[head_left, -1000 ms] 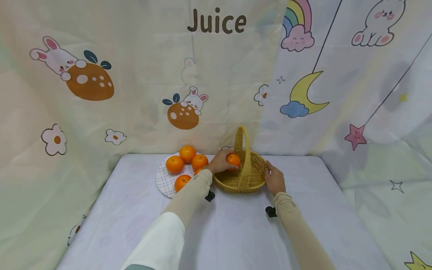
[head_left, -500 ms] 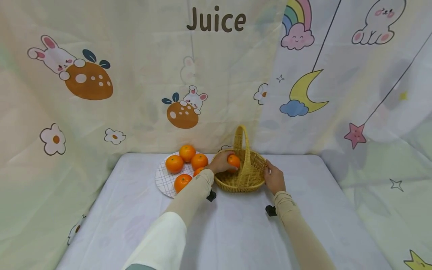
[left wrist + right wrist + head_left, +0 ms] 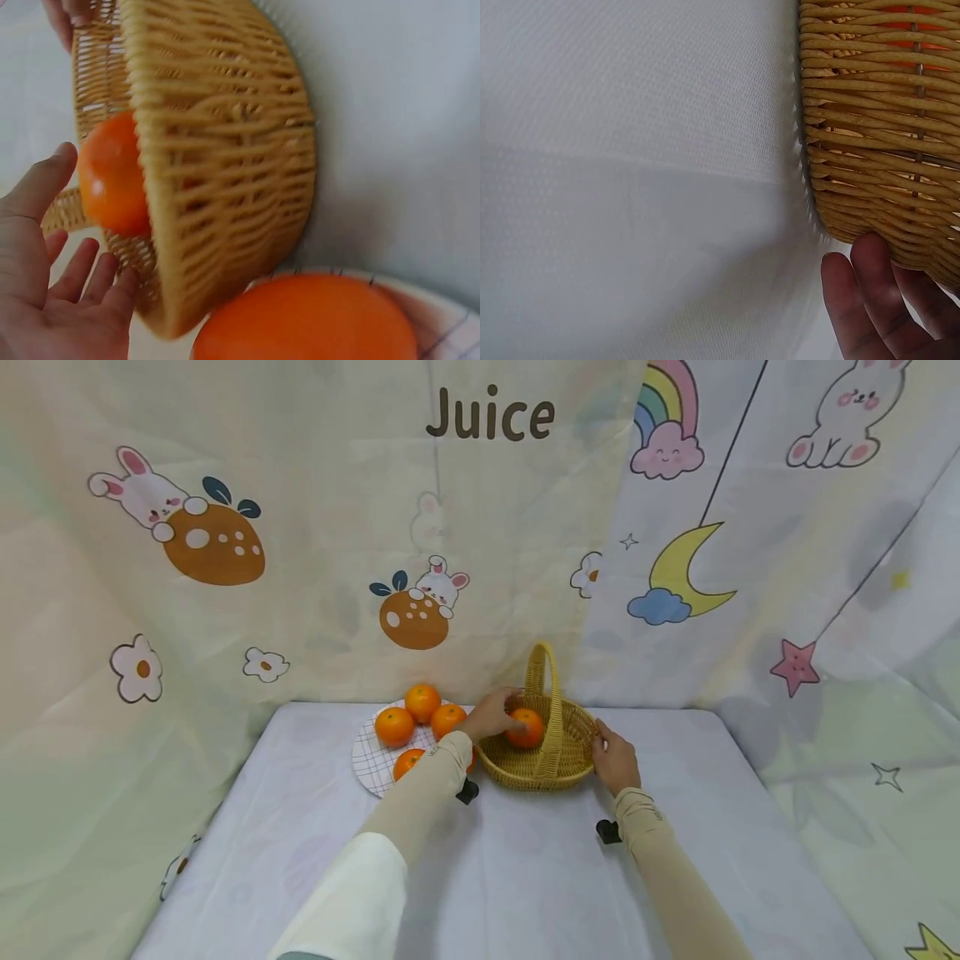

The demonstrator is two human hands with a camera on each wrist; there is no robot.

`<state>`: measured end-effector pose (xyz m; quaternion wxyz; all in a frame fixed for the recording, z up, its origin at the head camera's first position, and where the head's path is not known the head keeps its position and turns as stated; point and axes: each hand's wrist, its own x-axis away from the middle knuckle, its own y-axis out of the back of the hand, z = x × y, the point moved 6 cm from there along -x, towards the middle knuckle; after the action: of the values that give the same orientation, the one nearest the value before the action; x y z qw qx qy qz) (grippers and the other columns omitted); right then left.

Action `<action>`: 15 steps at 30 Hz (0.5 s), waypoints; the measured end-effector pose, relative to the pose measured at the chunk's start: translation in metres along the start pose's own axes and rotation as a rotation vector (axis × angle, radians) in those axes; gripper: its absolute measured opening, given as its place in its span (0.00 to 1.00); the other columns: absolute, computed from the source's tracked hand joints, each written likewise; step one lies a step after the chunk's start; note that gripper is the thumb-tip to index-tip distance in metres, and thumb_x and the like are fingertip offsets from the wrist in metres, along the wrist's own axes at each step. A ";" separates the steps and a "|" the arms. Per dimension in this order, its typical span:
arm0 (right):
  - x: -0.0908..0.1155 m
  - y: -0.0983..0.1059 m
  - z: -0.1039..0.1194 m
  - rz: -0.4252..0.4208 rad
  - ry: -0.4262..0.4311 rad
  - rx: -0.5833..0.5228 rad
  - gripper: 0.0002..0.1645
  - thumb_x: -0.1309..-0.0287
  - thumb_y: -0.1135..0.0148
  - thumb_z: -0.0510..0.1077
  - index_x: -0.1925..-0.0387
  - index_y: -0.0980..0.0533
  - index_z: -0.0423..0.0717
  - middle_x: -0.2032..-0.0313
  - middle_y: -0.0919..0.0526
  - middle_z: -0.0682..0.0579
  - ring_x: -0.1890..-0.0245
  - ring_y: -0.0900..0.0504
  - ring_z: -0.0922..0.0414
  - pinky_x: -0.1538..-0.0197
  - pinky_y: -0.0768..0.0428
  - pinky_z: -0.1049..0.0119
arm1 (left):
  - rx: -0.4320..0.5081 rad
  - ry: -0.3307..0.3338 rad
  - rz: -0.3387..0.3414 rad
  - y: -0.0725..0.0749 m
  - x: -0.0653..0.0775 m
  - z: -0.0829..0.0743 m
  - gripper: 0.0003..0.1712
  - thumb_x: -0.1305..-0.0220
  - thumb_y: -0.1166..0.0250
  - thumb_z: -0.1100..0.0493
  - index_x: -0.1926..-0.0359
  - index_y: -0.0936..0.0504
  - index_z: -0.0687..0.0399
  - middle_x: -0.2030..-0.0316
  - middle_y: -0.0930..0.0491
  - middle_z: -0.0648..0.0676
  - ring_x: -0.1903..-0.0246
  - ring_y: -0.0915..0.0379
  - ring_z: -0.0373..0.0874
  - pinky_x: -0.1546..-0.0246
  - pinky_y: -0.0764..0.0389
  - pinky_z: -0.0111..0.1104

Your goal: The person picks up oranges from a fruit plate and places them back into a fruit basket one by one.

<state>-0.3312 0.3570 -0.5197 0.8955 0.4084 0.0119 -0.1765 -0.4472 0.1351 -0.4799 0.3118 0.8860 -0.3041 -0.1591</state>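
Note:
A woven yellow wicker basket (image 3: 517, 777) with a tall arched handle stands at the back of the table. Inside its left half lies an orange (image 3: 529, 729). My left hand (image 3: 489, 715) hangs over the basket's left rim beside that fruit. In the left wrist view its thumb and fingers are spread, with a gap between them and the orange (image 3: 112, 174). On the other side my right hand (image 3: 617, 763) holds the basket's right rim. The right wrist view shows its fingertips (image 3: 871, 259) against the outer wicker wall.
Left of the basket lies a round white plate (image 3: 367, 762) with a grid pattern. Several more oranges (image 3: 393, 727) sit on it, one partly hidden by my left forearm. A printed cloth backdrop (image 3: 322, 610) rises behind the white-covered table (image 3: 525, 877).
The left hand has let go of the orange, which now rests lower in the basket, and its fingers have spread. The right hand keeps its hold on the rim.

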 end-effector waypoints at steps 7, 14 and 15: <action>0.000 -0.001 0.002 0.001 0.004 0.001 0.29 0.27 0.59 0.44 0.29 0.39 0.43 0.48 0.22 0.35 0.87 0.33 0.57 0.80 0.28 0.63 | 0.037 0.003 -0.055 0.033 0.013 -0.002 0.44 0.44 0.26 0.55 0.30 0.35 0.59 0.34 0.33 0.60 0.36 0.36 0.57 0.38 0.31 0.46; 0.001 0.001 0.003 0.003 0.013 -0.009 0.29 0.27 0.60 0.44 0.28 0.39 0.43 0.55 0.20 0.33 0.89 0.32 0.57 0.82 0.29 0.63 | 0.116 0.002 -0.108 0.067 0.036 0.012 0.43 0.42 0.28 0.54 0.29 0.36 0.57 0.33 0.35 0.60 0.36 0.37 0.57 0.37 0.33 0.48; 0.001 0.001 0.003 0.004 0.013 -0.011 0.29 0.27 0.60 0.44 0.28 0.39 0.43 0.56 0.20 0.33 0.89 0.32 0.57 0.82 0.28 0.63 | 0.122 0.003 -0.114 0.071 0.040 0.014 0.43 0.42 0.28 0.53 0.29 0.36 0.57 0.33 0.34 0.60 0.36 0.36 0.56 0.37 0.33 0.48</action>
<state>-0.3301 0.3549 -0.5175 0.8981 0.4045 0.0178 -0.1720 -0.4541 0.0588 -0.4476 0.2483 0.9195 -0.2615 -0.1564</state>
